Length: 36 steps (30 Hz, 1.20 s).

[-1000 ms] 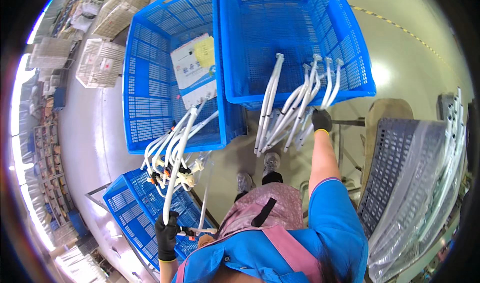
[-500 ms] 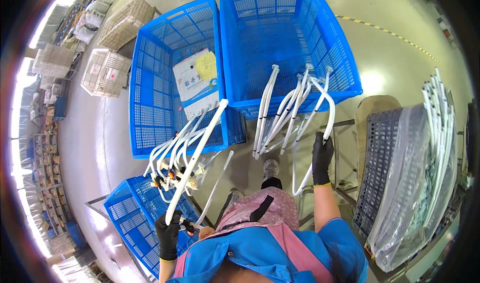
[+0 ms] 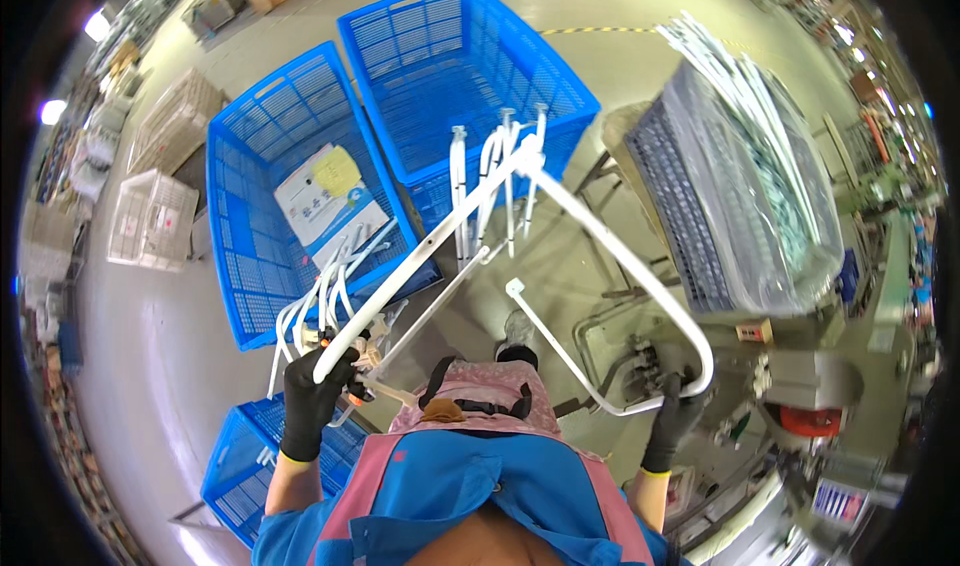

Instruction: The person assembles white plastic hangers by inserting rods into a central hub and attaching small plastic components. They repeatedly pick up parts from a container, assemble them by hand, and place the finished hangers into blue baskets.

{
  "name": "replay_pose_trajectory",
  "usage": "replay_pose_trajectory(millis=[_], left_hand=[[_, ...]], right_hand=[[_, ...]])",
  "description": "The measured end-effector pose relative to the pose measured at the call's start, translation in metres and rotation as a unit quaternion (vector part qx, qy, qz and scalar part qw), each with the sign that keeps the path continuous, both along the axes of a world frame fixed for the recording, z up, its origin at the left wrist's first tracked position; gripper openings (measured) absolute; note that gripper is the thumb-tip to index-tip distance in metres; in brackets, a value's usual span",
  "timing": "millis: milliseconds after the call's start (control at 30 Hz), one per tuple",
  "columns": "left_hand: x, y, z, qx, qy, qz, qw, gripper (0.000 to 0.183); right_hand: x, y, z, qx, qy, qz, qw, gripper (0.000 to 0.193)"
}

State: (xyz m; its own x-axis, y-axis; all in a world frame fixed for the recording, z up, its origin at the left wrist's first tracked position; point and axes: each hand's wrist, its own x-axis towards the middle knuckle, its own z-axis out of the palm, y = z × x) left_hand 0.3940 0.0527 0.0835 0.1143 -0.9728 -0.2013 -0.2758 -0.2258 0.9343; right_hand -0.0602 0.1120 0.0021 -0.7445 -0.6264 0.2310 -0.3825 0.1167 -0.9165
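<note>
My left hand (image 3: 314, 391), in a black glove, is closed around the lower end of a long white tube (image 3: 425, 246) that slants up and away to the right. A thinner white length (image 3: 430, 311) runs beside it from the same hand. My right hand (image 3: 676, 411), also gloved in black, grips a bent white tube (image 3: 640, 266) near its rounded corner. The far ends of both tubes come together or overlap in front of the bins; whether they are joined I cannot tell. Small orange and white fittings show by my left hand, partly hidden.
Bent white tubes hang over the rims of two blue crates, the left crate (image 3: 225, 256) and the right crate (image 3: 370, 96). Printed cardboard (image 3: 325, 191) lies in the left one. A lower blue crate (image 3: 225, 476) stands near left. At right sits a plastic-wrapped dark crate (image 3: 670, 196) with white tubes.
The view has turned to the right. My right hand has brought the bent tube away from the right crate, and its far end now meets that of the left hand's tube.
</note>
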Motion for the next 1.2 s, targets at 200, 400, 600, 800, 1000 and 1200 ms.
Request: replay_pose_trajectory(millis=[200, 400, 600, 800, 1000, 1200], left_hand=[[-0.018, -0.026, 0.005, -0.005, -0.023, -0.225, 0.974, 0.015], [-0.135, -0.06, 0.028, -0.247, -0.09, -0.506, 0.822, 0.03], [-0.259, -0.044, 0.017, -0.192, 0.004, -0.727, 0.659, 0.035], [-0.343, -0.005, 0.004, -0.042, 0.027, -0.822, 0.568, 0.04], [-0.421, -0.004, -0.038, -0.001, 0.094, -0.877, 0.471, 0.036], [-0.505, -0.08, -0.044, -0.113, 0.048, -0.892, 0.436, 0.038]], right_hand=[[0.0, 0.113, 0.029, 0.058, 0.293, -0.018, 0.954, 0.013], [-0.021, 0.208, 0.058, 0.057, 0.261, -0.108, 0.958, 0.016], [-0.041, 0.316, 0.039, 0.018, 0.183, -0.221, 0.958, 0.018], [-0.054, 0.361, 0.034, 0.218, 0.293, -0.211, 0.907, 0.018], [-0.063, 0.313, 0.038, 0.302, 0.41, 0.002, 0.86, 0.019], [-0.077, 0.268, 0.03, 0.342, 0.26, 0.012, 0.903, 0.026]])
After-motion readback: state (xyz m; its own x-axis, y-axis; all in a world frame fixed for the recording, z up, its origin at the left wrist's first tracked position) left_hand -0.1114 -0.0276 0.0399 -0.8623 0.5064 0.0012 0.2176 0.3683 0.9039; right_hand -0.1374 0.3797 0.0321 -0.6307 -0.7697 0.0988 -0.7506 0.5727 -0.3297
